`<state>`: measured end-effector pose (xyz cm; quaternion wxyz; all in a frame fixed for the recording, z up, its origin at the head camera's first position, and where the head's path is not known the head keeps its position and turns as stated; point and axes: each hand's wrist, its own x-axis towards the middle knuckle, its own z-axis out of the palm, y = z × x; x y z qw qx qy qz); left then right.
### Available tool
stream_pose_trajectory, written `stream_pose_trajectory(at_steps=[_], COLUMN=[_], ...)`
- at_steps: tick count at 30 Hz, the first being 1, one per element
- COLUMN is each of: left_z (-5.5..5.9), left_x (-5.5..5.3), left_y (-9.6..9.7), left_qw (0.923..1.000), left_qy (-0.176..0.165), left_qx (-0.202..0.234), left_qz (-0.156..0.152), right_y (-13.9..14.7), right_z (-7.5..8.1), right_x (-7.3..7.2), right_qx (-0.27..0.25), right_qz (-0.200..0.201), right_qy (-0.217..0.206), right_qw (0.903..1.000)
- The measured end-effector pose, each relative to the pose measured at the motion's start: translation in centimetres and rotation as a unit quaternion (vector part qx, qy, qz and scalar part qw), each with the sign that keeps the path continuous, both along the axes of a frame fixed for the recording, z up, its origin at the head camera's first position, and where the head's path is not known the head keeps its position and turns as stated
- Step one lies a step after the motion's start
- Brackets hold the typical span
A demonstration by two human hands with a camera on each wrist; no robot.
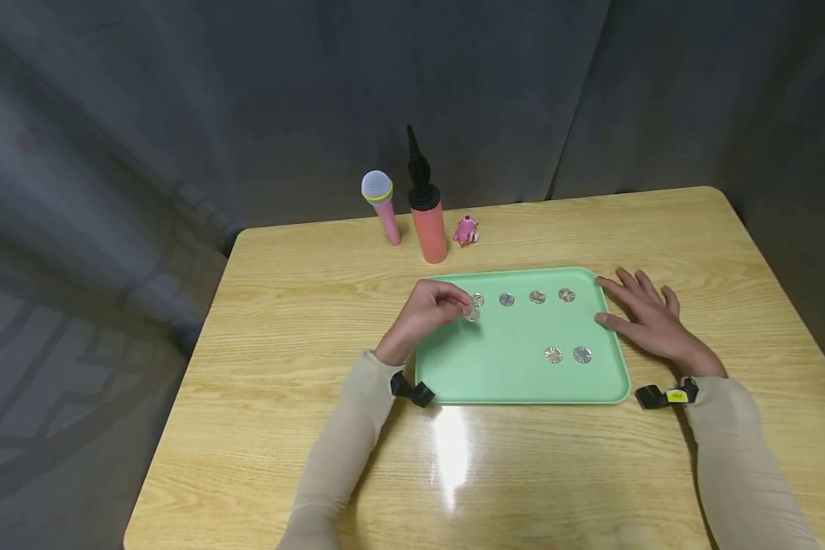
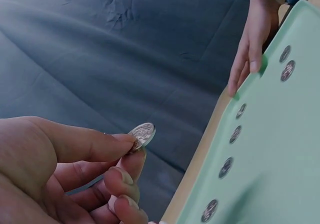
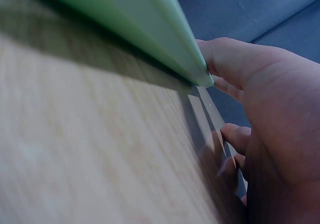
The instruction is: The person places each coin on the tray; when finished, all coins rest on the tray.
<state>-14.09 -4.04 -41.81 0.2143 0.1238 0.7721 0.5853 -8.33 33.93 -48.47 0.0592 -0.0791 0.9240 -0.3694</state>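
Observation:
My left hand point(image 1: 428, 313) is over the left part of a mint-green tray point(image 1: 502, 382). Between its thumb and fingers it pinches a silver coin point(image 2: 143, 133), which stands tilted above the tray in the left wrist view. Several coins lie flat on the tray: a row along the far side, including a far-right coin point(image 1: 567, 295), and a pair nearer the front right, a left coin point(image 1: 553, 354) and a right coin point(image 1: 582, 354). My right hand point(image 1: 649, 325) is at the tray's right rim, fingers spread, its thumb and index finger touching the edge.
Behind the tray on the wooden table point(image 1: 302, 321) are a pink toy microphone point(image 1: 386, 218), a coral-coloured hand pump point(image 1: 430, 233) with a black nozzle, and a small pink figurine point(image 1: 466, 230). A dark curtain point(image 1: 316, 114) hangs along the table's back edge.

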Motion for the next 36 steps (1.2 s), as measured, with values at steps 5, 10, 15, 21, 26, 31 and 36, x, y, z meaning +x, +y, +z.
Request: stream_pose_trajectory(at_steps=[5,10,15,21,26,31,36], left_z=[-0.3,-1.0,-1.6,-1.9,-2.4,-3.1,-3.7], left_x=[0.4,0.8,1.3,1.9,2.2,2.6,2.9], left_y=[0.9,1.6,2.7,4.3,5.5,6.5,7.2], left_qw=[0.9997,0.9989,0.9975,0.9954,0.9938,0.9899,0.9821], left_qy=[0.0,-0.002,-0.01,-0.015,-0.01,0.025,0.062], left_qx=[-0.01,-0.018,-0.025,-0.038,-0.05,-0.08,-0.128], left_qz=[-0.021,-0.044,-0.066,-0.086,-0.099,-0.114,-0.124], right_y=[0.0,0.1,0.2,0.1,0.1,0.0,0.0], right_z=[-0.1,-0.1,-0.2,-0.1,0.0,0.0,0.0], right_x=[0.0,0.0,0.0,0.1,0.1,-0.1,-0.1], right_qx=[-0.001,0.003,0.005,-0.001,-0.002,0.0,0.002], right_qz=[-0.001,-0.004,-0.004,-0.004,-0.002,0.0,0.0], right_qy=[0.001,0.001,0.003,0.002,0.002,0.003,0.003], right_qw=[1.0,1.0,1.0,1.0,1.0,1.0,1.0])
